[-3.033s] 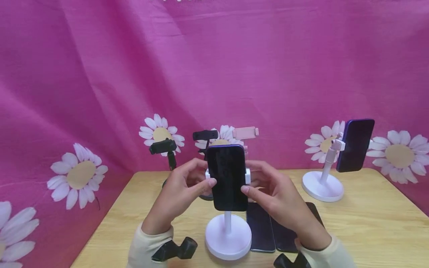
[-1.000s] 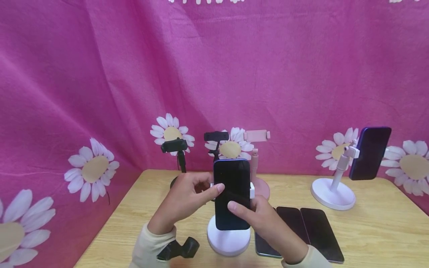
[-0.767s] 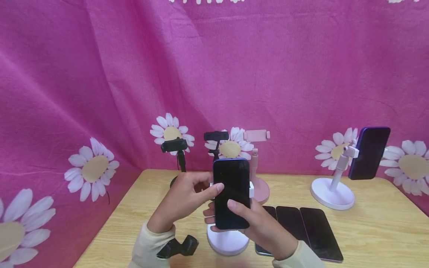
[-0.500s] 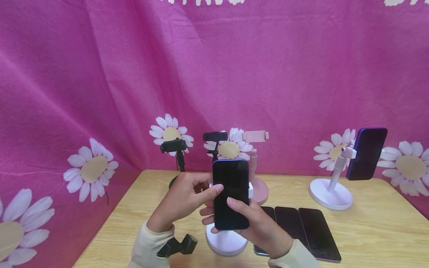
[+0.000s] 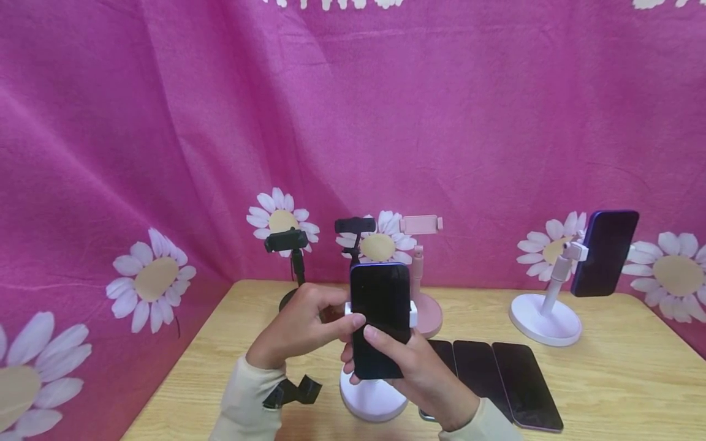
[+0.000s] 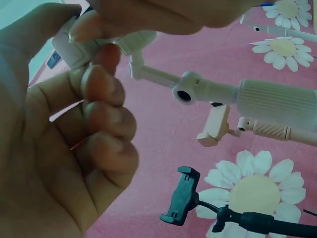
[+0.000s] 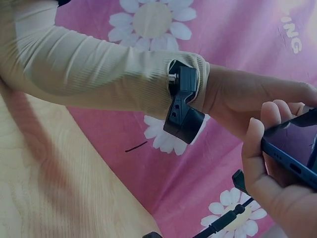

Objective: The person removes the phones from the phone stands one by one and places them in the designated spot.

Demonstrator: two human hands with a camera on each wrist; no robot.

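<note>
A dark smartphone (image 5: pixel 382 291) with a blue edge stands upright in the white clamp (image 5: pixel 413 313) of a phone stand, whose round base (image 5: pixel 372 401) is below it. My left hand (image 5: pixel 300 327) pinches the clamp's left end, its thumb tip on the phone's left edge. In the left wrist view its curled fingers (image 6: pixel 106 119) lie against the white clamp, near the jointed stand arm (image 6: pixel 213 91). Lower down, my right hand (image 5: pixel 421 376) holds the phone, thumb across the screen and fingers wrapped behind. The right wrist view shows those fingers at the phone's bottom edge (image 7: pixel 292 166).
Several dark phones (image 5: pixel 521 386) lie side by side at the right on the wooden table (image 5: pixel 618 380). Another white stand (image 5: pixel 546 318) bears a phone (image 5: pixel 605 254). Behind are two black stands (image 5: pixel 287 239) and a pink stand (image 5: pixel 421 225), before a pink flowered cloth.
Over three seconds my right hand has left the clamp's right end for the phone's lower part, and the phone sits lower. Lately the left thumb has slid slightly down and the right thumb left.
</note>
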